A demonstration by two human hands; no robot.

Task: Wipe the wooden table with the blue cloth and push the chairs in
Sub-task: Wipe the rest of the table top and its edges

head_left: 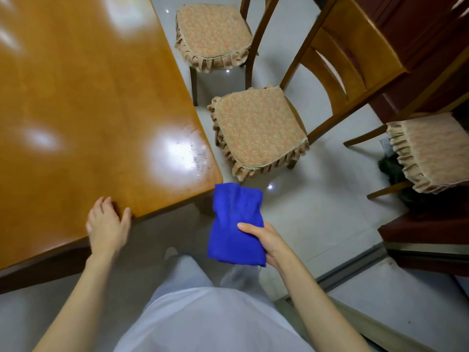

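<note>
The glossy wooden table (pixel 83 97) fills the upper left, its near right corner smeared with specks. My left hand (pixel 107 226) rests flat on the table's near edge, fingers spread, holding nothing. My right hand (pixel 266 241) grips the folded blue cloth (pixel 234 224) in the air just off the table's corner, above the floor. Two chairs stand pulled out along the table's right side: the nearer chair (pixel 258 128) and the farther chair (pixel 213 34), both with frilled beige cushions.
A third cushioned chair (pixel 429 148) stands at the right, beside a dark red-brown cabinet (pixel 426 41). A dark bundle (pixel 390 168) lies on the floor under it. The floor is pale glossy tile (pixel 317 204), with a door track (pixel 355 265) at lower right.
</note>
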